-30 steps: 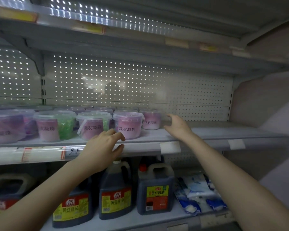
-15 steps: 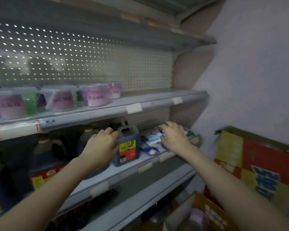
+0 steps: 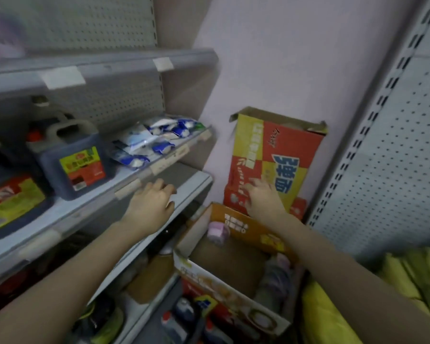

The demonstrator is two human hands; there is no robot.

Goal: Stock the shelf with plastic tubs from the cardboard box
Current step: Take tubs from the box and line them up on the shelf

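Observation:
An open cardboard box (image 3: 230, 291) stands on the floor at the lower middle. A pink plastic tub (image 3: 217, 232) lies at its far end, and another tub (image 3: 274, 276) lies along its right wall. My left hand (image 3: 152, 202) hovers over the edge of a lower shelf, left of the box, fingers loosely curled and holding nothing. My right hand (image 3: 263, 199) reaches above the box's far rim with fingers spread, empty. The upper shelf (image 3: 124, 68) appears at the top left, with a blurred tub (image 3: 3, 38) at the frame's edge.
Dark jugs of soy sauce (image 3: 72, 157) and blue-white packets (image 3: 154, 140) fill the middle shelf. A tall red and yellow carton (image 3: 273, 160) leans on the pink wall behind the box. A pegboard rack (image 3: 395, 145) rises at right. Yellow fabric (image 3: 407, 281) lies at lower right.
My view swung down and right from the tub shelf to the box on the floor. Both hands dropped from the shelf and moved towards the box, still empty.

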